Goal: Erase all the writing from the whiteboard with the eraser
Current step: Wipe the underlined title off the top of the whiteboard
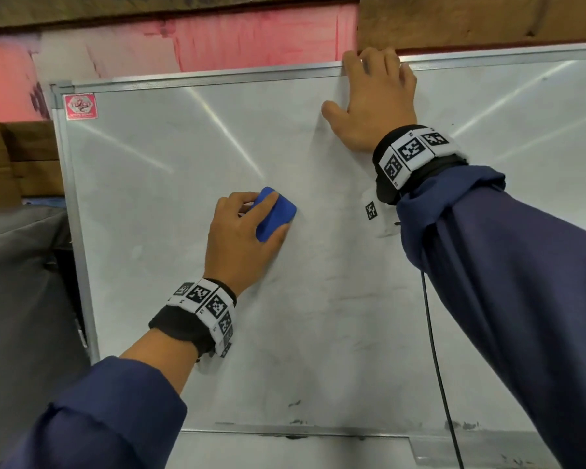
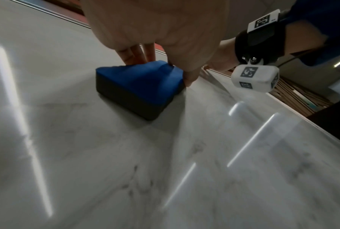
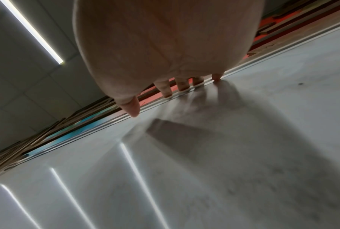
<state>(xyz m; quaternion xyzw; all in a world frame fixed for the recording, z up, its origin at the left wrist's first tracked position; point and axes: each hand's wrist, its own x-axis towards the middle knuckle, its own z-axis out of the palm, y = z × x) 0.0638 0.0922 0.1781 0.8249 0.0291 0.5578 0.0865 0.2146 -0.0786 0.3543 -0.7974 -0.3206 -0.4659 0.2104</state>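
The whiteboard [image 1: 183,164] stands upright in front of me, wiped to a grey haze. Faint smears [image 1: 352,292] remain low on the middle, and small dark marks [image 1: 294,403] sit near the bottom edge. My left hand [image 1: 241,238] grips the blue eraser [image 1: 278,211] and holds it flat against the board's middle. In the left wrist view the eraser [image 2: 141,86] shows a dark felt base on the board [image 2: 67,155], pinched between fingers and thumb. My right hand [image 1: 372,103] lies flat at the board's top frame, fingertips [image 3: 167,91] on the rail, holding nothing.
A wooden plank [image 1: 481,18] overhangs the top frame just above my right hand. A pink wall [image 1: 251,35] is behind. A grey covered object [image 1: 21,282] stands left of the board. A black cable [image 1: 437,367] hangs from my right wrist. A metal tray [image 1: 285,431] runs along the bottom.
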